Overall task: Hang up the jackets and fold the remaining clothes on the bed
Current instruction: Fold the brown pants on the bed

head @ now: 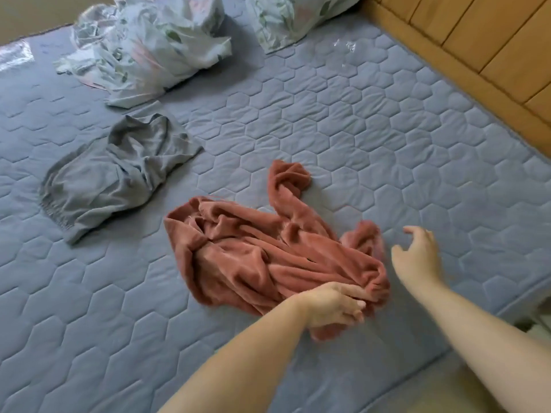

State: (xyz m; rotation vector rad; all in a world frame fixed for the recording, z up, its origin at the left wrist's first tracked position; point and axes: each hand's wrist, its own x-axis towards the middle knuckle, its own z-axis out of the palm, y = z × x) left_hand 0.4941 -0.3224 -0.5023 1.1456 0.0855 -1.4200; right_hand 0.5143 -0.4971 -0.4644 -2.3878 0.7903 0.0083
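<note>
Floral bundle (286,22) cut by top edge; left hand (331,305) blurred on rust garment (262,257).

A top (262,257) is laid on the bed (357,120) near its front edge, with shorts (119,174) set apart to its left and farther back. At the far end a left bag (155,46) is placed behind the shorts and a right bag (292,19) beside the panel (477,40) on the bed's right side. The top's near edge is gripped by the left hand (331,305); the right hand (420,257) is held just right of it.
</note>
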